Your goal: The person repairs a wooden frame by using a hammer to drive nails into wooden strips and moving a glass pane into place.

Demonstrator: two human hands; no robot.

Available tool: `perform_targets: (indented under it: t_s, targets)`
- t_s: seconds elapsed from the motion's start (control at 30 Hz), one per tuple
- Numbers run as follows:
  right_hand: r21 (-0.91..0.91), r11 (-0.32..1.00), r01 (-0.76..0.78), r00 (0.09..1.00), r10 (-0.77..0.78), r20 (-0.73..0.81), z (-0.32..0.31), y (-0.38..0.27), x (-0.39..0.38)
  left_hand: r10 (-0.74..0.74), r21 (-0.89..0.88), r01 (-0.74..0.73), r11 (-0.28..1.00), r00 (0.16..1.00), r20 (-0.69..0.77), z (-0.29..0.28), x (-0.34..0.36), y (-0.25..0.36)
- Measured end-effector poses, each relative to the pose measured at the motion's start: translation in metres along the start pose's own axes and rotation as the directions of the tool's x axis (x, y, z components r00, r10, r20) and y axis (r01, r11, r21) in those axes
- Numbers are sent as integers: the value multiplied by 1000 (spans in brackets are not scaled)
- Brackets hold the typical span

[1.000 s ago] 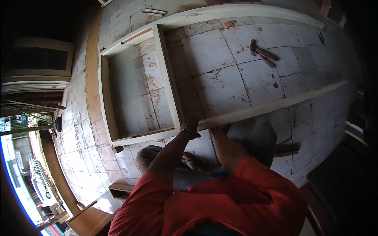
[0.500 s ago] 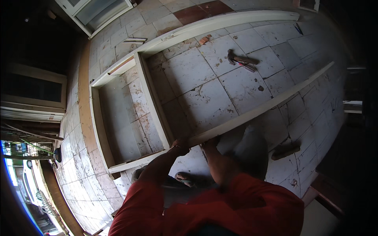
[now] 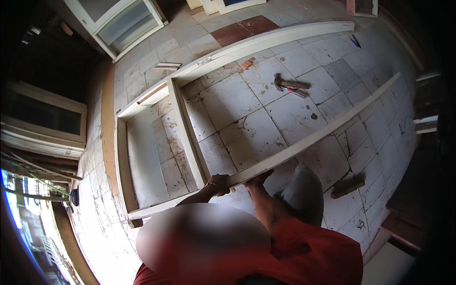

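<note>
A long white wooden frame (image 3: 320,130) with a cross rail near its left end lies over the tiled floor. My left hand (image 3: 219,185) grips its near rail where the cross rail meets it. My right hand (image 3: 259,176) is just to the right, its fingers round the underside of the same rail, partly hidden. Inside the frame lie a claw hammer (image 3: 297,85) and a red-handled tool (image 3: 294,91) beside it, probably pliers, with a small orange piece (image 3: 248,63) farther back.
Glazed white door panels (image 3: 127,29) stand at the back left. Loose white strips (image 3: 167,65) lie behind the frame. A dark wood block (image 3: 347,186) is on the floor to my right, near my bent leg (image 3: 304,194). Reddish furniture (image 3: 399,228) is at the right.
My view has shifted, showing more of the back of the room. Both hands stay on the near rail, slightly lower in the picture than a second ago, moving little relative to the frame.
</note>
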State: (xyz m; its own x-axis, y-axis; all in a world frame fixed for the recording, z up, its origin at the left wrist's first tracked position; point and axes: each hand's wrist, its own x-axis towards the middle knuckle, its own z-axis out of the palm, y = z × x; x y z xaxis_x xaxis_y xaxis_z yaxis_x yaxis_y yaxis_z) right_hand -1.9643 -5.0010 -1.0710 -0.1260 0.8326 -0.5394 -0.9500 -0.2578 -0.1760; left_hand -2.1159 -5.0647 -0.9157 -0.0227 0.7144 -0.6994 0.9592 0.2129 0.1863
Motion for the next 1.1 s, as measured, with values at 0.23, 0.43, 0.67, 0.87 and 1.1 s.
perform_targets:
  t_s: [0.23, 0.43, 0.67, 0.87, 1.1]
  targets:
    - [-159, 959, -236, 956, 199, -216, 129, -45, -87, 11, -42, -9, 999, 999, 43, -81, -71, 25]
    - [-262, 912, -316, 928, 238, -288, 272, -101, -185, 44, -187, -40, 982, 999, 14, -169, -167, 65]
    - [-229, 895, -382, 892, 292, -346, 417, -150, -262, -34, -243, -233, 942, 653, -756, -222, -288, 122]
    - [-199, 848, -492, 804, 355, -476, 555, -150, -285, -445, -502, 23, 865, 500, -743, -296, -396, 95]
    - [-336, 707, -622, 779, 520, -351, 662, -128, -230, -356, -355, 78, 932, 387, -851, -430, -376, 19]
